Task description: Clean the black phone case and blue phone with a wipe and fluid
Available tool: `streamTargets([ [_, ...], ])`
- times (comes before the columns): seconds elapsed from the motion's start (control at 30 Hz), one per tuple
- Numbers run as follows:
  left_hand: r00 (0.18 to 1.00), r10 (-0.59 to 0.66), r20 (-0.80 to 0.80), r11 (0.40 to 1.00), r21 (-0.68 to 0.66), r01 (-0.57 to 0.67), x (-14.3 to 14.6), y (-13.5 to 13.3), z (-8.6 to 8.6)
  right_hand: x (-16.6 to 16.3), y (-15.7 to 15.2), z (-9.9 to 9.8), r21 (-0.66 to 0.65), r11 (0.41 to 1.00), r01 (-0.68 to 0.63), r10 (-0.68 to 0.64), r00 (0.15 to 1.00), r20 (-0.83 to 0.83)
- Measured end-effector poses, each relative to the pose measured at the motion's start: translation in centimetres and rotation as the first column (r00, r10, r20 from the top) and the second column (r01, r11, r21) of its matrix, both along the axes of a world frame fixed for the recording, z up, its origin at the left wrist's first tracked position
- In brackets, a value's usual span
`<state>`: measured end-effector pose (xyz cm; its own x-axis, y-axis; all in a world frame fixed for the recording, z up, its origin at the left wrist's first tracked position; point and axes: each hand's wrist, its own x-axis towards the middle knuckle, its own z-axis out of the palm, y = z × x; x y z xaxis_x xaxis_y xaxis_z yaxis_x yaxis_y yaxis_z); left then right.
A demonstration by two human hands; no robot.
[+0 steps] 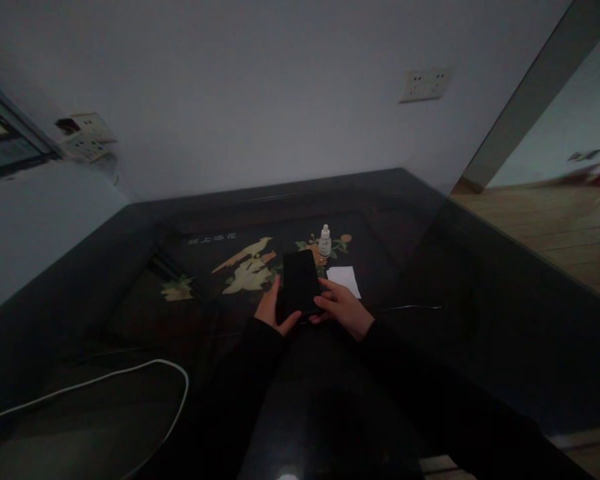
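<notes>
A black phone (299,281) with a dark screen is held over a dark glossy table (430,267) with an inlaid bird and flower pattern. My left hand (273,310) grips its lower left edge, thumb curled under the bottom. My right hand (343,308) holds its right side, fingers pressed to the edge. A small clear dropper bottle (325,241) with a white cap stands just beyond the phone. A white square of cloth or paper (343,279) lies flat to the right of the phone, close to my right hand. Both arms wear black sleeves.
A white cable (130,373) loops across the table's near left part. A thin wire (415,307) lies to the right of my right hand. Wall sockets (425,84) sit on the white wall behind. Wooden floor (545,220) shows at right.
</notes>
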<state>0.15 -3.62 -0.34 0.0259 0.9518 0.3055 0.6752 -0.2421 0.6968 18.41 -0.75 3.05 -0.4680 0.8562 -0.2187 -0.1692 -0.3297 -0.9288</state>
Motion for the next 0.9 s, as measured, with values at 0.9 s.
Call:
streamTargets([
  [0.9,0.949,-0.004,-0.315,0.999,0.033,0.015,0.3,-1.6,-0.5,0.4,-0.4,0.2,0.380,0.873,-0.307,-0.093,0.660,0.745],
])
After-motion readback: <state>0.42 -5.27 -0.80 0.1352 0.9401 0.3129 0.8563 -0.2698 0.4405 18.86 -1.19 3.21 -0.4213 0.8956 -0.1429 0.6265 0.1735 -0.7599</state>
